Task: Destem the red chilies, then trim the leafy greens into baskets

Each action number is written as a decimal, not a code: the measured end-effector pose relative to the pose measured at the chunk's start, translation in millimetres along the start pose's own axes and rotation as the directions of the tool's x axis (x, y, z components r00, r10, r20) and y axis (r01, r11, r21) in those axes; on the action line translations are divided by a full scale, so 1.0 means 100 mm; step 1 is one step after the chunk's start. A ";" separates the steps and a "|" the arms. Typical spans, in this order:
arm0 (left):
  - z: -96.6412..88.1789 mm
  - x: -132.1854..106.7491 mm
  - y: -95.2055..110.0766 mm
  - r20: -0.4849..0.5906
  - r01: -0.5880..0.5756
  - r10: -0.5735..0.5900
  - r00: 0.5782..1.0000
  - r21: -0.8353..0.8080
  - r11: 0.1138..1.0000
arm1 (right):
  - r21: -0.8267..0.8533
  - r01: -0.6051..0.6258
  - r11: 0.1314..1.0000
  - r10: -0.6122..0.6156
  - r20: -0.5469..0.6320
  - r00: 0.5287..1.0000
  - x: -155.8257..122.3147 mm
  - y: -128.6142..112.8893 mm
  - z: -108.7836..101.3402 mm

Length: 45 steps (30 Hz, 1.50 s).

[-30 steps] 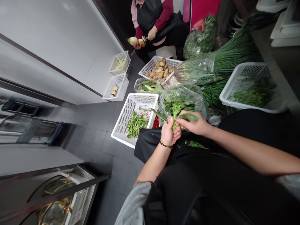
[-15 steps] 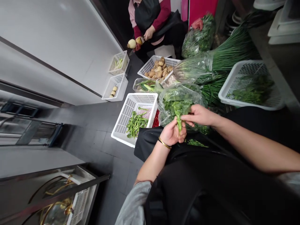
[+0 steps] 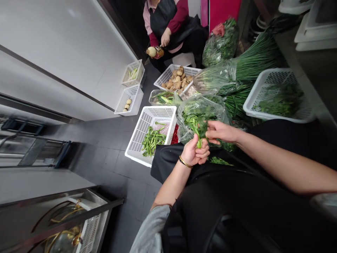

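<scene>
My left hand [image 3: 195,151] is closed round the lower stem of a green leafy vegetable stalk [image 3: 195,123], thumb along the stem. The stalk's leafy top points away from me over an open clear plastic bag [image 3: 181,130] of greens. My right hand [image 3: 222,132] is at the stalk's right side, thumb and fingers pinched at a dark green leaf [image 3: 202,128]. Left of the bag stands a white perforated basket [image 3: 135,140] holding trimmed green stalks [image 3: 153,140]. A few green leaf pieces [image 3: 220,161] lie on my black apron, below the right hand.
A co-worker's hands [image 3: 165,38] hold a pale peeled root vegetable beyond a basket of brown tubers [image 3: 179,80]. Bundled long green stems [image 3: 258,58] and a basket with greens [image 3: 252,105] are on the right. Two small bins [image 3: 137,102] line the left wall.
The stalk has tilted slightly left and my left thumb has moved up along its stem. My right fingers have shifted a little left, to a dark leaf.
</scene>
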<state>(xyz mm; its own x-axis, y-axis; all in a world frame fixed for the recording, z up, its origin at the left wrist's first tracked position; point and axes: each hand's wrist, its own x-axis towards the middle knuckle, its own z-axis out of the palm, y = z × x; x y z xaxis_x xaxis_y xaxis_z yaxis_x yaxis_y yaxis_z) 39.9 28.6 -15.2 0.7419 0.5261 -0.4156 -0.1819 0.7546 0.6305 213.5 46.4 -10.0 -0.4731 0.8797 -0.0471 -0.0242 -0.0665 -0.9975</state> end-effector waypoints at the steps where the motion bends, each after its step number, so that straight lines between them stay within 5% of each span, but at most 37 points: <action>1: 0.00 0.02 -0.03 -0.048 -0.042 0.044 0.998 0.051 0.998 | -0.078 0.015 0.997 -0.017 -0.024 1.000 0.02 -0.01 0.01; 4: 0.01 0.09 -0.11 -0.217 -0.179 0.206 0.954 0.138 0.974 | -0.347 0.057 0.936 -0.117 -0.156 0.981 0.10 0.03 0.07; 6: 0.01 0.11 -0.12 -0.283 -0.188 0.201 0.938 0.072 0.979 | -0.517 0.156 0.841 -0.290 -0.188 0.939 0.10 0.09 0.15; 10: -0.02 0.13 -0.09 -0.370 -0.143 0.108 0.923 -0.068 0.987 | -0.769 0.411 0.490 -0.619 0.025 0.785 -0.10 0.22 0.30; 12: -0.02 0.14 -0.09 -0.386 -0.149 0.126 0.914 -0.031 0.988 | -0.752 0.499 0.430 -0.651 0.125 0.749 -0.23 0.28 0.30; 17: 0.03 0.17 -0.11 -0.279 -0.150 0.123 0.952 -0.075 0.986 | -0.709 0.357 0.608 -0.553 -0.056 0.831 -0.29 0.37 0.10; 20: 0.05 0.15 -0.07 -0.247 -0.196 0.157 0.956 -0.145 0.970 | -0.737 0.293 0.609 -0.529 -0.103 0.842 -0.20 0.32 0.11; 24: -0.04 0.16 -0.03 -0.392 -0.365 0.330 0.859 -0.017 0.931 | -0.709 0.511 0.486 -0.637 0.113 0.763 -0.29 0.21 0.37; 26: -0.10 0.19 -0.04 -0.470 -0.407 0.378 0.798 0.044 0.913 | -0.650 0.569 0.504 -0.654 0.143 0.743 -0.36 0.16 0.44; 28: -0.13 0.22 -0.09 -0.491 -0.420 0.411 0.768 0.098 0.902 | -0.590 0.483 0.647 -0.575 0.038 0.817 -0.34 0.12 0.40; 30: -0.10 0.21 -0.15 -0.443 -0.414 0.448 0.776 0.178 0.893 | -0.523 0.256 0.813 -0.369 -0.123 0.921 -0.23 0.09 0.26; 32: -0.04 0.18 -0.21 -0.377 -0.389 0.469 0.799 0.272 0.880 | -0.475 0.010 0.880 -0.124 -0.210 0.970 -0.07 0.08 0.12; 33: 0.00 0.17 -0.22 -0.353 -0.378 0.469 0.810 0.298 0.877 | -0.482 -0.059 0.874 -0.060 -0.227 0.972 -0.01 0.08 0.08; 35: 0.05 0.14 -0.23 -0.343 -0.368 0.444 0.828 0.267 0.891 | -0.569 -0.036 0.822 -0.133 -0.252 0.958 0.05 0.09 0.09; 37: 0.07 0.14 -0.19 -0.398 -0.380 0.402 0.825 0.138 0.915 | -0.713 0.146 0.685 -0.401 -0.203 0.893 0.00 0.09 0.21; 40: 0.05 0.13 -0.10 -0.483 -0.374 0.301 0.822 -0.061 0.925 | -0.735 0.503 0.456 -0.666 0.094 0.740 -0.19 0.09 0.45; 42: 0.04 0.10 -0.05 -0.452 -0.344 0.251 0.856 -0.136 0.929 | -0.628 0.554 0.547 -0.656 0.090 0.750 -0.25 0.07 0.49; 45: 0.05 0.02 -0.05 -0.292 -0.327 0.275 0.916 -0.146 0.934 | -0.432 0.217 0.875 -0.339 -0.228 0.913 -0.17 0.06 0.35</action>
<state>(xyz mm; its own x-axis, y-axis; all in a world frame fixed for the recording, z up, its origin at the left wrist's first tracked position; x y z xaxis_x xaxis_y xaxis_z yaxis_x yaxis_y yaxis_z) 45.6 23.9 -16.3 0.4411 0.8039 -0.3989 -0.5064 0.5900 0.6289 190.9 14.9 -13.2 -0.2227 0.9330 0.2827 0.2567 0.3359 -0.9063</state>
